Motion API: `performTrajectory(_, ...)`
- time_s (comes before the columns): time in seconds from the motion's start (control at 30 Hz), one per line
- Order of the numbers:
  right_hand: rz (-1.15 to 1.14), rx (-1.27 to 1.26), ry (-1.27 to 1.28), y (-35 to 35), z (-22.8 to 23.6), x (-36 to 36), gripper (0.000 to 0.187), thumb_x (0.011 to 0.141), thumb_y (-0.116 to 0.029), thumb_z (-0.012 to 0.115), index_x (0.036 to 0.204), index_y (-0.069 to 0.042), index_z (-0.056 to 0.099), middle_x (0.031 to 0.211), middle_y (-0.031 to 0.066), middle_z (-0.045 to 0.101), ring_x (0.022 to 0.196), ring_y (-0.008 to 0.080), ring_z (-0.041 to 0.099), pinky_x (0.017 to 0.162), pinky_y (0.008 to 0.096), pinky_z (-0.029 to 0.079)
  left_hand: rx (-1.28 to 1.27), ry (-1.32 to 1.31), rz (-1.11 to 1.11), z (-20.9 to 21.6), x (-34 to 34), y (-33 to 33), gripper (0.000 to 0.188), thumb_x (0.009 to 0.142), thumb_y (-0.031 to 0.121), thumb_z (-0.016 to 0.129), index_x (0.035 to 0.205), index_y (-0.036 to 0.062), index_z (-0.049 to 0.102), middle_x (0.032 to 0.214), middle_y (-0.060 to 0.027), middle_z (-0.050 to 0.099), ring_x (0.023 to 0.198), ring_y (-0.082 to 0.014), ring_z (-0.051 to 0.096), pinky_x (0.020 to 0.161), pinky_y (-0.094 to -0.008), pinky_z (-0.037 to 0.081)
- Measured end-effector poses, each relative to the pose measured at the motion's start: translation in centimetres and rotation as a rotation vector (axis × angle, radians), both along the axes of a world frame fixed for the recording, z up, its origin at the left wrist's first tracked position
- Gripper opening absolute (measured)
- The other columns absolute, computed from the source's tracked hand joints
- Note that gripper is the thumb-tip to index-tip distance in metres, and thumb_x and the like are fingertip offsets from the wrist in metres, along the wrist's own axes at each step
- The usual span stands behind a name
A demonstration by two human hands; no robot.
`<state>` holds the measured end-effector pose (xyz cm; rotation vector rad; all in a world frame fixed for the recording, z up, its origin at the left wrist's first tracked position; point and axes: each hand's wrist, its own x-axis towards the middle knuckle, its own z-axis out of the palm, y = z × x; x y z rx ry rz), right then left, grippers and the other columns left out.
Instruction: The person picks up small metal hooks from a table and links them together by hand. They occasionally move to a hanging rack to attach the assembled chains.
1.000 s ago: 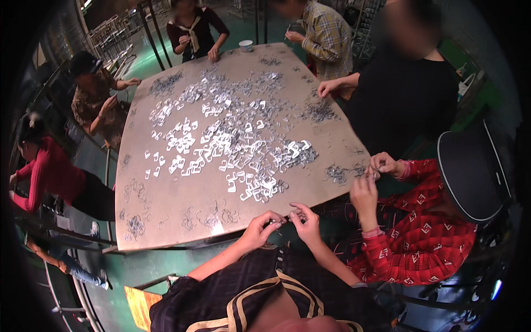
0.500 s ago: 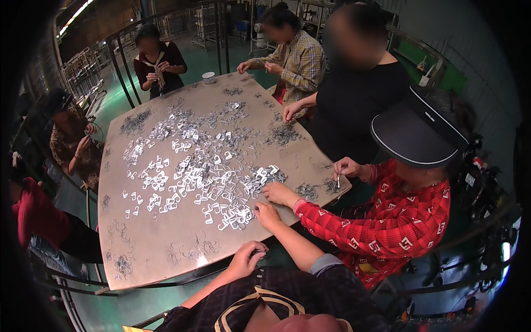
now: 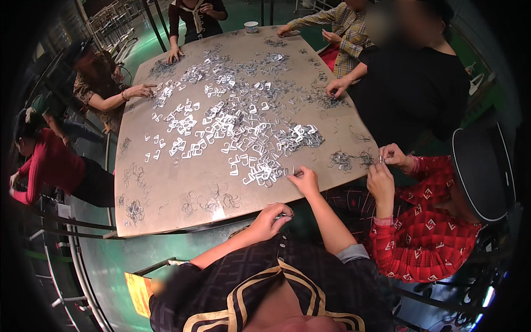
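My left hand [image 3: 271, 220] is closed just off the table's near edge. A small shiny bit shows at its fingertips, too small to name. My right hand [image 3: 304, 180] pinches a small, thin metal piece [image 3: 293, 171] over the table, beside the nearest heap of hook-shaped metal pieces [image 3: 264, 170]. Many more of these flat, silvery hook shapes [image 3: 221, 122] lie scattered across the middle of the table. Loose thin wire loops [image 3: 213, 201] rest on the near side of the tabletop, left of my right hand.
The wide tabletop [image 3: 166, 205] has several people around it. Close on my right, a person in a red patterned top [image 3: 431, 243] works with both hands at the corner. A white cup [image 3: 251, 27] stands at the far edge. A yellow panel [image 3: 138, 292] is at lower left.
My right hand now lifts a small piece beside the heap. The red-clad person's hand has left the heap and joined the other. Two people across and at left now reach onto the table.
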<state>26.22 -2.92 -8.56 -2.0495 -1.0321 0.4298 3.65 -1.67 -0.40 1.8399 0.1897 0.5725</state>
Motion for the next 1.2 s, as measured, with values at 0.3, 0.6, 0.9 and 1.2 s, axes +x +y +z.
performTrajectory(0.3, 0.005, -0.118, 0.073, -0.7, 1.8, -0.4, 0.024, 0.081, -0.015, 0.071, 0.097, 0.003, 0.068, 0.073, 0.0158, 0.067, 0.068, 0.0231, 0.067, 0.061, 0.0339, 0.051, -0.020, 0.029, 0.061, 0.0, -0.1, 0.6, 0.010, 0.086, -0.001, 0.060, 0.095, 0.0006, 0.055, 0.095, -0.0121, 0.063, 0.091, -0.0273, 0.062, 0.081, -0.0352, 0.047)
performTrajectory(0.6, 0.116, 0.016, 0.671, -4.5, 5.3, -1.1, 0.030, 0.086, 0.003, 0.058, 0.115, 0.007, 0.061, 0.096, 0.0132, 0.069, 0.080, 0.0182, 0.069, 0.071, 0.0283, 0.055, -0.092, 0.034, 0.091, -0.3, 0.2, 0.7, 0.009, 0.088, 0.000, 0.059, 0.096, -0.0003, 0.054, 0.095, -0.0113, 0.065, 0.091, -0.0211, 0.063, 0.080, -0.0309, 0.048)
performTrajectory(0.9, 0.358, 0.053, 0.291, -7.5, 14.1, -4.4, 0.038, 0.081, 0.010, 0.055, 0.117, -0.003, 0.061, 0.093, 0.0125, 0.064, 0.074, 0.0174, 0.068, 0.067, 0.0280, 0.053, 0.097, 0.037, 0.159, -0.6, 2.6, 1.0, 0.011, 0.083, -0.001, 0.062, 0.093, 0.0015, 0.056, 0.088, -0.0135, 0.063, 0.083, -0.0296, 0.062, 0.076, -0.0365, 0.047)
performTrajectory(1.2, 0.182, 0.191, 0.114, -8.9, 12.7, -6.7, 0.037, 0.079, 0.006, 0.061, 0.114, -0.005, 0.060, 0.081, 0.0129, 0.065, 0.069, 0.0216, 0.067, 0.062, 0.0308, 0.054, 0.113, 0.055, 0.073, -1.3, 2.7, 1.0, 0.013, 0.079, 0.004, 0.068, 0.091, 0.0030, 0.063, 0.086, -0.0131, 0.065, 0.080, -0.0334, 0.062, 0.073, -0.0395, 0.048)
